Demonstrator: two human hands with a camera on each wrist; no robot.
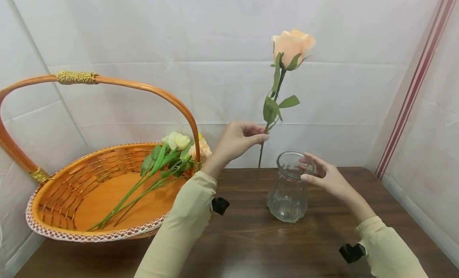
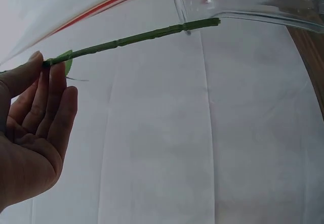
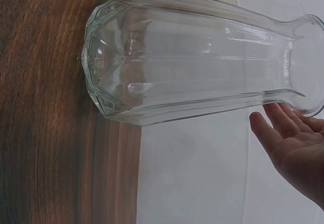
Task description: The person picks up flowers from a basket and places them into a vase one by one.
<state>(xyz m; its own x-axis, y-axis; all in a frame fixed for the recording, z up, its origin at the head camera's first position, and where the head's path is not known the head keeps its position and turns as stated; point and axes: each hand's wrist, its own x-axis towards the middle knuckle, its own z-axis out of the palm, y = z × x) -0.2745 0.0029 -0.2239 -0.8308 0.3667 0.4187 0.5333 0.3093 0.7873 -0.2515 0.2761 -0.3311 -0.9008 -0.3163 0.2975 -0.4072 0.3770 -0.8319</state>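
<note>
Peach rose (image 1: 271,109) in head view, left hand (image 1: 241,141) pinching its stem (image 1: 260,155) below the bloom (image 1: 293,49); vase (image 1: 288,200) just right, basket (image 1: 36,222) left, table (image 1: 244,230) between. Left wrist: stem end (image 2: 202,24) pokes past the fingers (image 2: 66,107) toward the vase. Right wrist: right hand (image 3: 298,150) cups vase neck (image 3: 288,62), table edge (image 3: 138,168) behind.

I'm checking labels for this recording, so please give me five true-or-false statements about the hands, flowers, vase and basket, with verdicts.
1. The left hand pinches the stem of a peach rose. True.
2. The right hand is at the top of the glass vase. True.
3. The lower end of the stem is inside the glass vase. False: it is outside.
4. Flowers with green stems lie in the basket. True.
5. In the head view, the basket is to the right of the glass vase. False: it is to the left.
</note>
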